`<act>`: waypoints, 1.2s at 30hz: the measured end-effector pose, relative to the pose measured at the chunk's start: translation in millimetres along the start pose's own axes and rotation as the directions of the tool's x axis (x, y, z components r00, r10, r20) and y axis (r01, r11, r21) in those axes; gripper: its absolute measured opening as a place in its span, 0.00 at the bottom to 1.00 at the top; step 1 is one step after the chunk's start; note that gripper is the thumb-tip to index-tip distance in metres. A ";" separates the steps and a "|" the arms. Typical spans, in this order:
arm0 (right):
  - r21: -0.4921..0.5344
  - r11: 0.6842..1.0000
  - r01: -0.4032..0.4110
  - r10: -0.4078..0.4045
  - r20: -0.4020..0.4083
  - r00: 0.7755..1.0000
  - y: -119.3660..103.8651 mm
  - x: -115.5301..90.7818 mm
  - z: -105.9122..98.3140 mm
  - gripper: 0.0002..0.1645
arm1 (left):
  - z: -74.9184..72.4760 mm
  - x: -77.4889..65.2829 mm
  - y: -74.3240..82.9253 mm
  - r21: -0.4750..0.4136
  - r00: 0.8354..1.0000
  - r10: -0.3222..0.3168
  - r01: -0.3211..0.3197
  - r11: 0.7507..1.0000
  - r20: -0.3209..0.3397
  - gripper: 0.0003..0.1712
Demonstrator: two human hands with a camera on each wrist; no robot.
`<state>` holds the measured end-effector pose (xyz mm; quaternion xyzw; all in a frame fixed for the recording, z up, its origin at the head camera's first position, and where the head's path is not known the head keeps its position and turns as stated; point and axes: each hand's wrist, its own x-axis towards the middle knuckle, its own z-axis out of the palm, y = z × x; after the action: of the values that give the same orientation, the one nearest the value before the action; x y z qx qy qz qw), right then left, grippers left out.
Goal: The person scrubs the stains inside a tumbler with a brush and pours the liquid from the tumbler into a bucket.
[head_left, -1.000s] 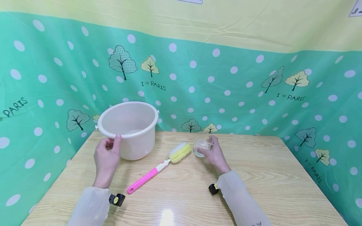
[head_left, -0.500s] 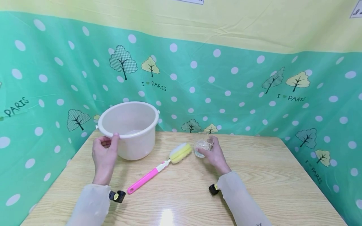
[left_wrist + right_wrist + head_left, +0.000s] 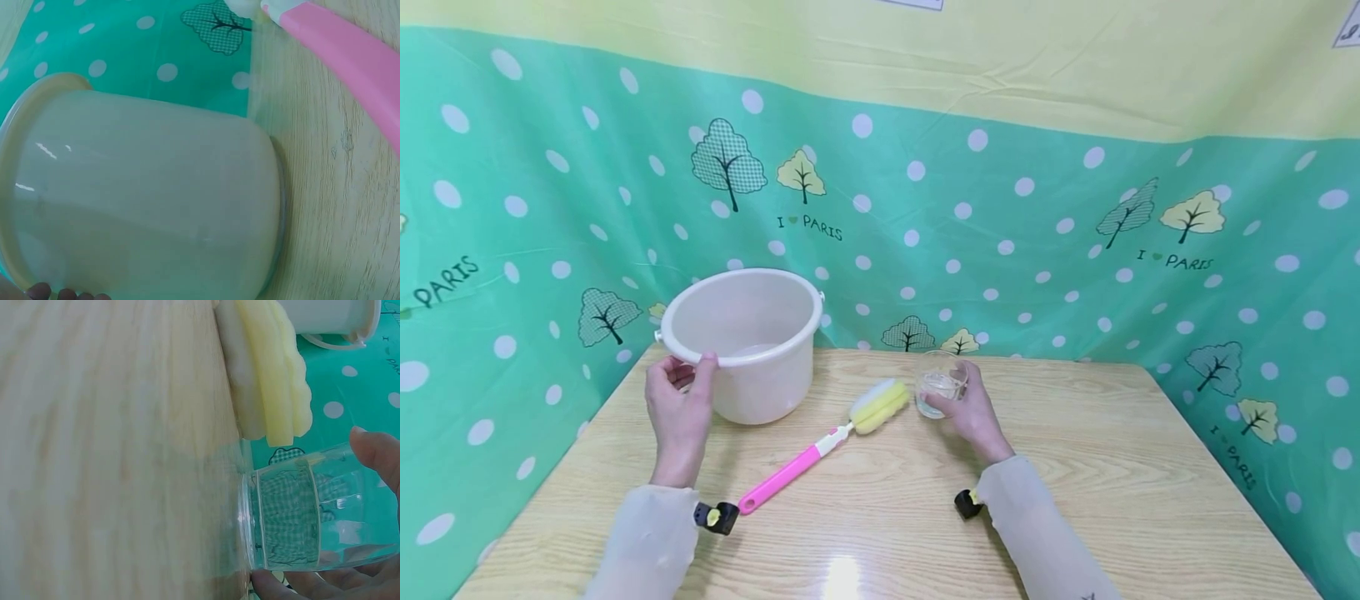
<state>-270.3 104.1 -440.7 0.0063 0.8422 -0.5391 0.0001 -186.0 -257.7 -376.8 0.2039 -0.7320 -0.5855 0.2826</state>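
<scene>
A white plastic bucket (image 3: 767, 387) stands upright at the back left of the table. My left hand (image 3: 679, 417) grips its near rim, thumb on top and fingers curled beneath. Fingertips (image 3: 67, 295) show against the bucket's side in the left wrist view. On the right, my right hand (image 3: 976, 421) holds a clear drinking glass (image 3: 290, 515) from its right side, thumb on one side and fingers round the other. The glass is upright, partly filled with clear liquid, its base at the tabletop.
Between the hands lies a bottle brush (image 3: 782, 481) with a pink handle and a yellow and white sponge head (image 3: 880, 407), close to the glass. A green polka-dot cloth (image 3: 925, 250) hangs behind the wooden table (image 3: 1105, 483) and along its sides.
My left hand has shifted slightly left along the bucket's rim, and its sleeve has moved a little. The right hand, glass, bucket and brush stay in place.
</scene>
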 end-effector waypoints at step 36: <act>0.044 0.999 -0.010 0.011 -0.014 1.000 1.9 1.2 2.9 0.58 | 2.5 2.5 -5.3 -0.060 0.999 -0.027 0.028 0.998 0.021 0.37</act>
<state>-271.5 102.3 -443.6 0.0146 0.8301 -0.5574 -0.0031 -189.6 -258.6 -381.8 0.1995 -0.7137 -0.6132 0.2734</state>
